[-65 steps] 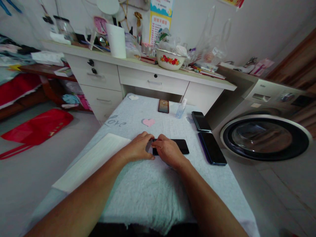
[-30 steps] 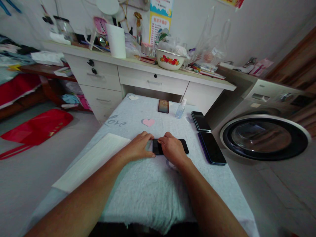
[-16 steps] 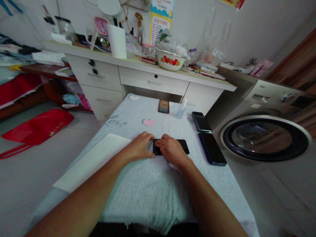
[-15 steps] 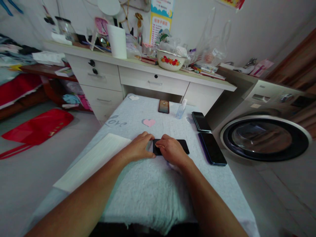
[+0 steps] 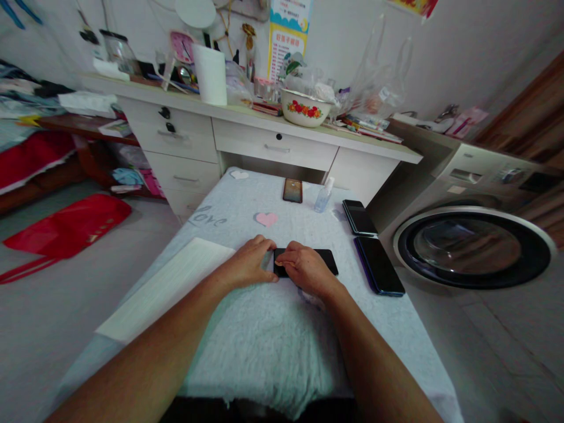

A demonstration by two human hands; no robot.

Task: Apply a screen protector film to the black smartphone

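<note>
A black smartphone lies flat, screen up, on the cloth-covered table. My left hand braces its left end, with the thumb at the near corner and the fingers at the far one. Over the screen, my right hand is closed with its fingertips pressed down near the left end. Whatever those fingers may hold is hidden. To the right lie a larger dark phone and a stack of phones. Further back are a brown phone and a clear spray bottle.
A long pale folded sheet lies left of my left forearm on the tablecloth. Behind the table stands a white desk with a flowered bowl and a paper roll. A washing machine stands at the right.
My right hand has shifted very slightly to the left over the phone screen. My left hand and the phone stay in place.
</note>
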